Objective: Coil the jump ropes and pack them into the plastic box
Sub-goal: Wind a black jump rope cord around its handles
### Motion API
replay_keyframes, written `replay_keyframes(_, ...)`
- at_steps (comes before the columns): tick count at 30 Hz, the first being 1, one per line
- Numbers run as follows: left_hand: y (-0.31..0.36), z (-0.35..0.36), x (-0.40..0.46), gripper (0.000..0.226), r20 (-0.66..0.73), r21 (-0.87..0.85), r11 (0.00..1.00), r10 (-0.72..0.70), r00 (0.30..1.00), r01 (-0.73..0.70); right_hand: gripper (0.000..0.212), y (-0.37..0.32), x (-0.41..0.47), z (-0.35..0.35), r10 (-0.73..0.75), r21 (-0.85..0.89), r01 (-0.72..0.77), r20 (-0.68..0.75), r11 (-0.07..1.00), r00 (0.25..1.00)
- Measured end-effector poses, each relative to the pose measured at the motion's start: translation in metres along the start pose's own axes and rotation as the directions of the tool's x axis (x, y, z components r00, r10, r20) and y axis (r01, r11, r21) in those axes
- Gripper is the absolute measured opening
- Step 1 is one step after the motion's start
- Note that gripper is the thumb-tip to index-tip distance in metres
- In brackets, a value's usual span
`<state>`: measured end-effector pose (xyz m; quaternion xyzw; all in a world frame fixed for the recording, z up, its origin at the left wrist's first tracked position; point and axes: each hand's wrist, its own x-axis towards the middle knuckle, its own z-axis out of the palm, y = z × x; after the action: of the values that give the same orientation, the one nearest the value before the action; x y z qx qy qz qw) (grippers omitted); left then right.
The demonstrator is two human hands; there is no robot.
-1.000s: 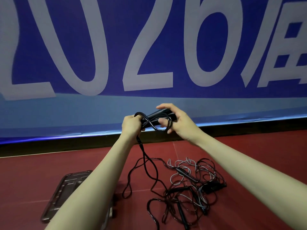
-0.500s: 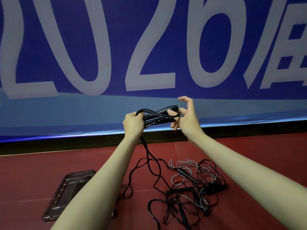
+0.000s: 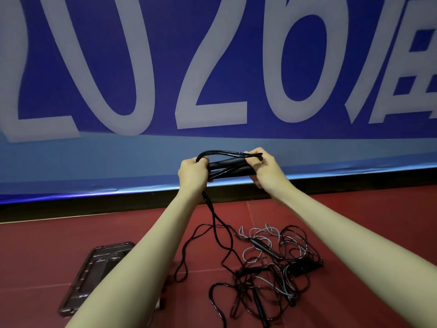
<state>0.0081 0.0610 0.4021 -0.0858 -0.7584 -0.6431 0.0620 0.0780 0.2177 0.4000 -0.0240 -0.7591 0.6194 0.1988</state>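
Behind your hands a blue banner (image 3: 212, 67) with large pale numerals fills the upper frame, and red floor (image 3: 35, 256) covers the bottom. At mid-frame your left hand (image 3: 192, 172) has its grip closed tight around one end of a black jump rope's handles (image 3: 228, 168), and your right hand (image 3: 264, 170) has its fingers curled around the other end, pinning a loop of cord (image 3: 224, 153) that arches over the top between the two hands. From under your left hand the rest of that cord (image 3: 214, 214) hangs down to the floor. At lower centre-right of the frame a tangled pile of jump ropes (image 3: 272, 263), black and grey, lies loose on the floor. At lower left a dark plastic piece (image 3: 94, 275) lies flat, partly hidden by your left forearm; it may be the plastic box's lid or tray, though the view does not settle which.
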Motion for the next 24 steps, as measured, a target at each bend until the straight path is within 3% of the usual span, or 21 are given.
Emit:
replay_keyframes(5,-0.002,0.002,-0.001,0.033,-0.016,-0.03,0.999,-0.028,0.999,0.028,0.018,0.003,0.002,0.003,-0.056,-0.096,0.048,-0.076,0.994,0.996)
replay_keyframes(8,0.002,0.003,-0.005,0.032,-0.097,0.024,1.0,0.022,0.995,-0.02,0.018,0.003,0.003,0.007,-0.016,-0.095,0.008,-0.077,0.995,0.997)
replay_keyframes(13,0.006,0.01,-0.01,0.036,-0.156,0.04,0.999,0.022,0.987,-0.016,0.035,0.01,-0.003,0.011,-0.068,-0.145,0.038,-0.209,0.989,0.976)
replay_keyframes(15,0.006,0.01,-0.01,0.034,-0.076,0.066,0.998,0.002,0.997,0.003,0.037,0.013,0.0,0.006,-0.054,-0.121,0.031,-0.192,0.992,0.98)
replay_keyframes(17,0.01,0.004,-0.009,0.027,0.099,0.124,0.992,-0.045,0.994,0.033,0.035,0.015,0.005,-0.002,-0.022,-0.109,0.006,-0.147,0.994,0.989)
replay_keyframes(21,0.016,-0.023,-0.004,0.027,0.485,0.267,0.963,-0.108,0.868,-0.029,0.039,0.005,0.007,-0.024,0.009,-0.031,-0.008,0.054,1.0,0.998)
replay_keyframes(24,0.0,-0.043,0.007,0.028,0.603,0.049,0.999,-0.045,0.796,0.02,0.035,-0.004,0.005,-0.039,0.018,0.062,-0.033,0.234,0.998,0.972)
